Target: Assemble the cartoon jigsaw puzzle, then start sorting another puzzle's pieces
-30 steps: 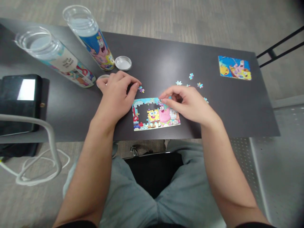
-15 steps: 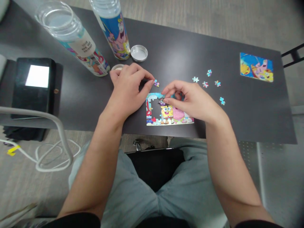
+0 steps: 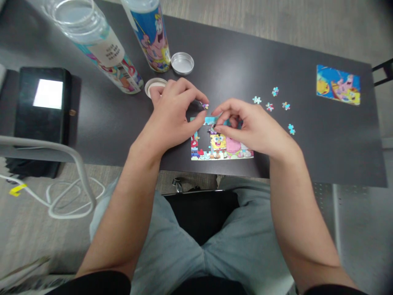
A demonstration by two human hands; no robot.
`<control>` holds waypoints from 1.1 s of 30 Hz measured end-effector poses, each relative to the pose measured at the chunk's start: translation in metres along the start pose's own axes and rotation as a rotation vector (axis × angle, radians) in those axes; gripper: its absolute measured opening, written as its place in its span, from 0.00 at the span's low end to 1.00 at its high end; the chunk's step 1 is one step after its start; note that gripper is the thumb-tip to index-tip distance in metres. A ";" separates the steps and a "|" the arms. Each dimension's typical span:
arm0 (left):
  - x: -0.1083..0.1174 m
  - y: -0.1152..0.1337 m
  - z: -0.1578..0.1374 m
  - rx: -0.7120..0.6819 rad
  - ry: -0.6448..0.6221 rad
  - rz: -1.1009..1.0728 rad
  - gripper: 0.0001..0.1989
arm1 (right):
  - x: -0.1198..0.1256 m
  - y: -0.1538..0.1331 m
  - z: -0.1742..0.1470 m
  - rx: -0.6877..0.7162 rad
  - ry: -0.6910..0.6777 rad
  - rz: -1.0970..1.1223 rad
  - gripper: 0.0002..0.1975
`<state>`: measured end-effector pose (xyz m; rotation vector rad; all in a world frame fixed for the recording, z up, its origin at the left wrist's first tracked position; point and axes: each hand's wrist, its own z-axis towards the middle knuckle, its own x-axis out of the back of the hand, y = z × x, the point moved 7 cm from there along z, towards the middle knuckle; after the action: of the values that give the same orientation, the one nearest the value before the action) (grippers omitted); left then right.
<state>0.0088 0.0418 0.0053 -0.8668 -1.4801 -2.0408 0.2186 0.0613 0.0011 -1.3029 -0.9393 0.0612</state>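
Observation:
A partly assembled cartoon jigsaw puzzle (image 3: pixel 217 142) lies near the table's front edge, with a gap left of the yellow figure. My right hand (image 3: pixel 242 121) is over its upper part, thumb and a finger closed at a small puzzle piece (image 3: pixel 212 130) by the gap's upper right corner. The curled fingers hide part of the puzzle. At the puzzle's upper left is my left hand (image 3: pixel 176 112), thumb and forefinger apart. Its forefinger tip touches or covers part of a loose purple puzzle piece (image 3: pixel 205 106); the thumb reaches over the puzzle's corner.
Several loose pieces (image 3: pixel 269 106) lie to the right, and a finished picture (image 3: pixel 338 85) farther right. Two clear labelled jars (image 3: pixel 110 53) stand back left beside a metal lid (image 3: pixel 182 63) and another lid (image 3: pixel 151 85). A black device (image 3: pixel 43 123) sits at left near a white cable (image 3: pixel 73 162).
My left hand has moved right, its forefinger now partly over the purple piece and its thumb over the puzzle's corner. My right hand stays near the gap. The view has shifted slightly.

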 end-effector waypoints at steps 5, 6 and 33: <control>0.000 0.001 0.000 -0.010 -0.012 0.011 0.11 | 0.001 -0.003 -0.001 0.005 0.004 -0.022 0.14; 0.000 0.001 0.000 -0.012 -0.015 0.012 0.11 | 0.001 -0.004 -0.001 0.009 0.005 -0.024 0.14; -0.008 0.003 0.000 -0.063 -0.086 -0.006 0.07 | 0.007 0.001 0.002 0.084 0.125 -0.261 0.06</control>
<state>0.0165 0.0409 0.0021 -0.9877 -1.4717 -2.0884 0.2221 0.0663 0.0041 -1.0851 -0.9816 -0.1791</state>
